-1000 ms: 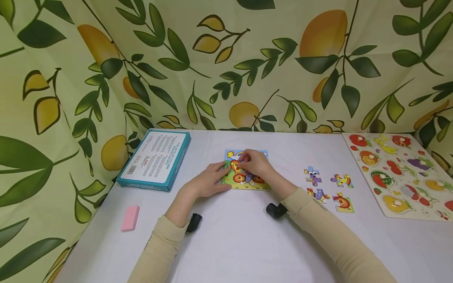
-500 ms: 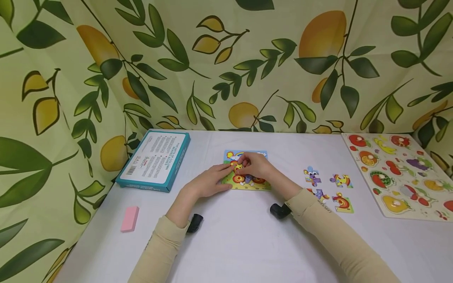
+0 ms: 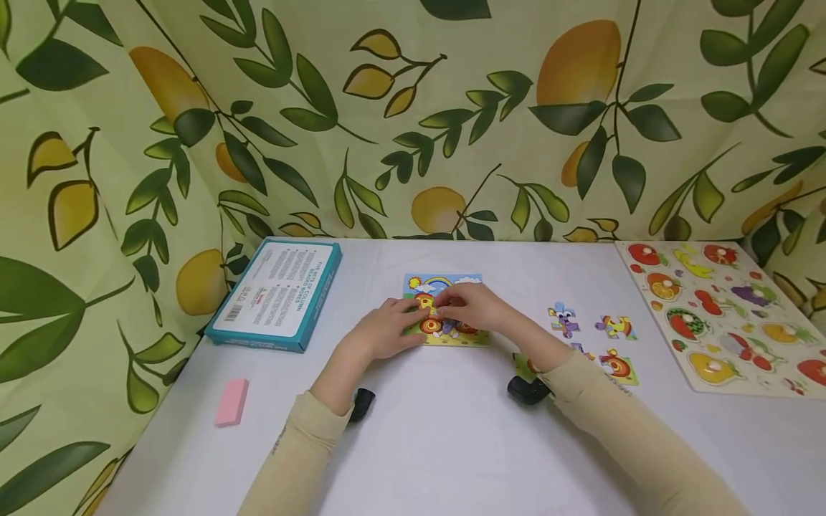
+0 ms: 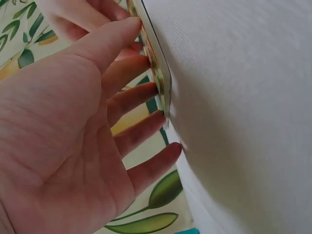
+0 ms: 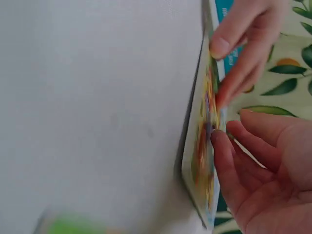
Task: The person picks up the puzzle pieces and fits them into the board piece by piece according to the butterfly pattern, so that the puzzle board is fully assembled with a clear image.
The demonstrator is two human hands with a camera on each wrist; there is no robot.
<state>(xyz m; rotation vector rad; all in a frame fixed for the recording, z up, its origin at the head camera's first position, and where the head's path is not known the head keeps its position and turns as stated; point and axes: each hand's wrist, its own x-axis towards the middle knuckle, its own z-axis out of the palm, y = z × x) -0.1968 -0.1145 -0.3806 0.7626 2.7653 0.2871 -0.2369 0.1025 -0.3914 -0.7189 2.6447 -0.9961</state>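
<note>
A small square jigsaw puzzle (image 3: 452,340) with a bright cartoon picture lies at the middle of the table. My left hand (image 3: 386,331) rests along its left side. In the left wrist view its fingers are spread, thumb and fingertips (image 4: 155,88) right at the puzzle's edge. Over the upper right part of the puzzle is my right hand (image 3: 474,307). The right wrist view has its fingertips on the picture surface (image 5: 202,146), fingers loosely bent and the thumb apart from them. Part of the picture is hidden under both hands.
Several loose jigsaw pieces (image 3: 617,327) lie to the right, some partly behind the right forearm. A fruit peg board (image 3: 703,383) lies at the far right. On the left are a teal and white box (image 3: 274,287) and a pink block (image 3: 231,403). A patterned curtain hangs behind.
My right hand has gone from pinching at the puzzle with raised fingers to lying lower and flatter on it. Its forearm has shifted right. My left hand stays at the puzzle's left side.
</note>
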